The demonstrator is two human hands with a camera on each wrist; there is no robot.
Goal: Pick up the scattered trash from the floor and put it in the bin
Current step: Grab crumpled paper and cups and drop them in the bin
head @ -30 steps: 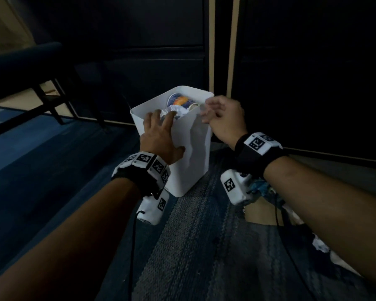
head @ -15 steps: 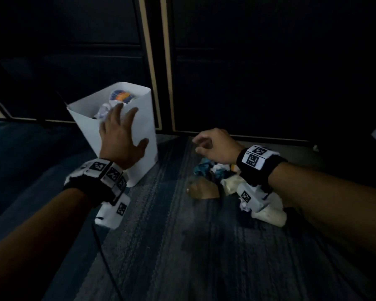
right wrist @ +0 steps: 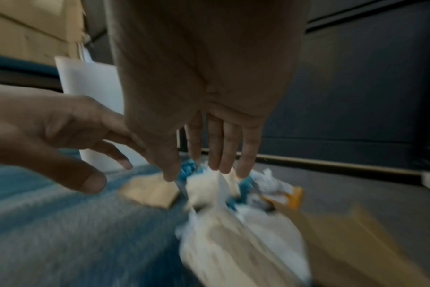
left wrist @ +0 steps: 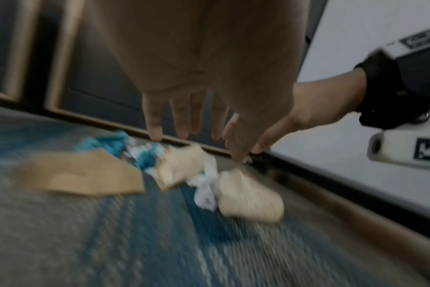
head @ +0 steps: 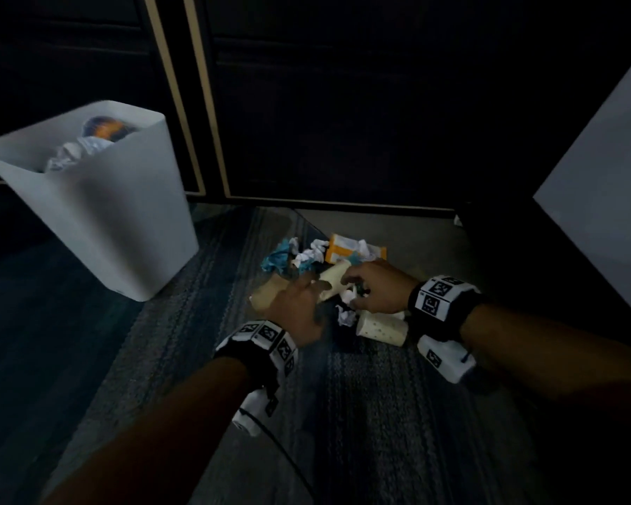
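A pile of trash lies on the carpet: a cream paper cup [head: 334,277], a second dotted cup [head: 379,331], crumpled white paper [head: 312,254], a blue wad [head: 279,256], an orange box [head: 347,247] and a brown cardboard piece [head: 268,291]. The white bin [head: 99,213] stands to the left with crumpled paper and a colourful item inside. My left hand [head: 306,291] hovers over the pile's left side with its fingers [left wrist: 155,124] straight and holds nothing. My right hand [head: 350,289] reaches down onto the pile, its fingers [right wrist: 224,155] extended at the cream cup, gripping nothing I can see.
Dark cabinet doors with tan trim [head: 204,103] run along the back, just behind the pile. A white panel [head: 605,198] rises at the right. Striped blue-grey carpet [head: 379,413] stretches toward me. More brown cardboard [right wrist: 356,242] lies right of the pile.
My left hand has left the bin's wall and swung right to the trash pile. My right hand has dropped lower onto the pile. The view has shifted right, so the bin sits further left.
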